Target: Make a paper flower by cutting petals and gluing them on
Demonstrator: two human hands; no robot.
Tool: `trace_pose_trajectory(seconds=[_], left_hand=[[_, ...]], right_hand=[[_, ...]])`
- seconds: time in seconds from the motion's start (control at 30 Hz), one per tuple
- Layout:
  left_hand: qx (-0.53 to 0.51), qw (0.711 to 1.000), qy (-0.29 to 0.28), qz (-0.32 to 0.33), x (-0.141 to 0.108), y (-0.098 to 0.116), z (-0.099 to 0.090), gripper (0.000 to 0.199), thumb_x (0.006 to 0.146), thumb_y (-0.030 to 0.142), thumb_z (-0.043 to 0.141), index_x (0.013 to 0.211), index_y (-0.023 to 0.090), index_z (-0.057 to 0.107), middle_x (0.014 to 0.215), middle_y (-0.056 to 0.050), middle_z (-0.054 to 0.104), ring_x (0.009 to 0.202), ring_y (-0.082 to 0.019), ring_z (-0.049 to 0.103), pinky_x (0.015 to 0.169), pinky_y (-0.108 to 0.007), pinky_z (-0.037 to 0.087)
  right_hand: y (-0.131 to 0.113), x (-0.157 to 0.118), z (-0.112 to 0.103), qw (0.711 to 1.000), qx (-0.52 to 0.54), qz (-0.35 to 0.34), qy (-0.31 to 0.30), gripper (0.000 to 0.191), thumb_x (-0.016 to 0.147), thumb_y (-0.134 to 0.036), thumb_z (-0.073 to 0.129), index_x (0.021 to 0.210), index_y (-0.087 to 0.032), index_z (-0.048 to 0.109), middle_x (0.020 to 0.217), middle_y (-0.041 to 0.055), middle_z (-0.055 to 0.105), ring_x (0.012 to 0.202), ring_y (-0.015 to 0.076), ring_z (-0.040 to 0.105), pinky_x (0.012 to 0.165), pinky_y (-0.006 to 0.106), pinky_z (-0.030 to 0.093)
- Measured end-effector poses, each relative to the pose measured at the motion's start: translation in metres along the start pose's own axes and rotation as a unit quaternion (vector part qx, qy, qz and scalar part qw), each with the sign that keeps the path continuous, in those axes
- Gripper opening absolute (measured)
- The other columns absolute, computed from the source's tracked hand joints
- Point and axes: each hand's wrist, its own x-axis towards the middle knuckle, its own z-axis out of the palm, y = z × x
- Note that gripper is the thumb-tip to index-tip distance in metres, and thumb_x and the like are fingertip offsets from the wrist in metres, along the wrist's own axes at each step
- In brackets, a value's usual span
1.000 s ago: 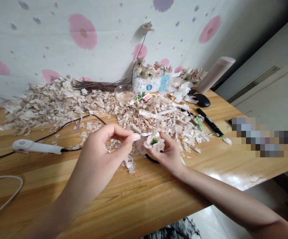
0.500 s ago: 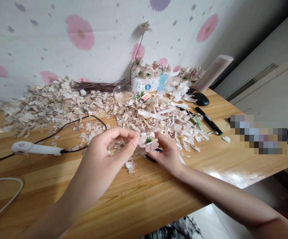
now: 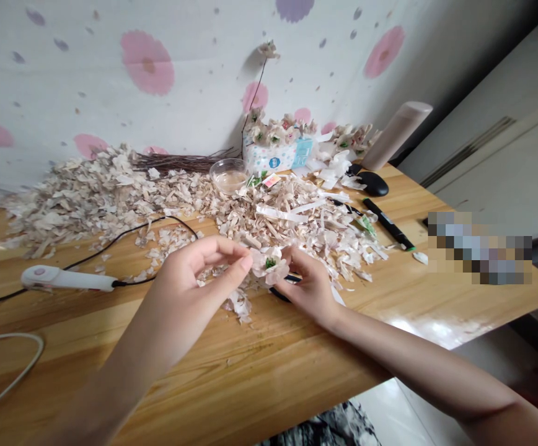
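Note:
A pale flower [image 3: 270,266] with a green centre is between my two hands, above the near edge of the petal pile [image 3: 292,229]. My right hand [image 3: 310,282] pinches it from the right side. My left hand [image 3: 201,279] has thumb and forefinger pressed together at the flower's left petals; whether a petal is between those fingertips is too small to tell. Part of a black ring-shaped object [image 3: 281,294] shows below the flower, partly covered by my right hand.
A larger petal heap [image 3: 78,198], brown twigs [image 3: 180,163], a clear bowl [image 3: 229,176] and a tissue pack [image 3: 273,155] with flowers line the back. A white corded tool [image 3: 69,278] lies left. A black-green tube [image 3: 388,224], black mouse [image 3: 374,183] and pale bottle [image 3: 396,136] are right.
The flower has moved slightly left and tilted a little between my hands. My left fingertips have shifted slightly left with it. The whole view has shifted a little.

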Motion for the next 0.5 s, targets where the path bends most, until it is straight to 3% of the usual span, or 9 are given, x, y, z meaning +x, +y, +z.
trace_pose_trajectory(seconds=[0.1,0.33,0.5], left_hand=[[0.017,1.000,0.005,0.002,0.0001,-0.0003,0.0001,0.021,0.083,0.043,0.061,0.091,0.024,0.062,0.102,-0.002,0.071,0.100,-0.021,0.064,0.091,-0.032,0.047],[-0.010,1.000,-0.004,0.006,0.0028,0.0010,0.0032,0.015,0.084,0.039,0.062,0.088,0.025,0.063,0.093,0.003,0.072,0.091,-0.012,0.066,0.079,-0.018,0.050],[-0.021,1.000,-0.005,0.012,0.0026,0.0019,0.0029,0.012,0.084,0.037,0.063,0.086,0.024,0.064,0.090,0.004,0.073,0.086,-0.010,0.067,0.077,-0.014,0.051]], right_hand=[[-0.0006,-0.0003,-0.0005,1.000,0.002,0.003,0.000,0.016,0.082,-0.020,0.062,0.073,-0.020,0.049,0.074,0.0000,0.059,0.068,0.0126,0.058,0.059,0.023,0.046],[-0.0023,0.0002,-0.0013,1.000,0.004,-0.015,0.003,0.016,0.081,-0.015,0.062,0.073,-0.020,0.049,0.075,-0.0009,0.060,0.067,0.0112,0.057,0.058,0.021,0.045],[-0.0009,-0.0008,-0.0014,1.000,0.007,-0.025,0.007,0.017,0.081,-0.017,0.063,0.073,-0.020,0.049,0.076,-0.0009,0.060,0.069,0.0108,0.057,0.058,0.021,0.045]])
